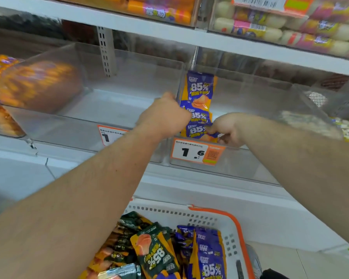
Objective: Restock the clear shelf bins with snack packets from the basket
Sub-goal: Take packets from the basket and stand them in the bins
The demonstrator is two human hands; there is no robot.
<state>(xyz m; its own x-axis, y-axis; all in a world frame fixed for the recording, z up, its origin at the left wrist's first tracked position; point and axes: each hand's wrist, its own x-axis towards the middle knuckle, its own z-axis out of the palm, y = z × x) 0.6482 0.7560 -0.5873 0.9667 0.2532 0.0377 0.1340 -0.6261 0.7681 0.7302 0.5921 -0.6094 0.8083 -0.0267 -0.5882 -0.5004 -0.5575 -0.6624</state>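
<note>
Purple-and-orange snack packets (199, 93) marked 85% stand in a row against the left wall of a clear shelf bin (270, 109). My left hand (165, 115) reaches over the bin's front edge, its fingers curled against the packets. My right hand (228, 127) pinches the front packet (195, 130) low in the bin. The white basket (216, 220) with an orange rim sits below, holding more purple packets (210, 252) and dark green ones (155, 250).
A second clear bin (113, 101) lies left of the stocked one. Orange price tags (197, 152) hang on the bin fronts. A bin of orange snacks (38, 85) sits at far left. The shelf above carries wrapped sausages (290, 23).
</note>
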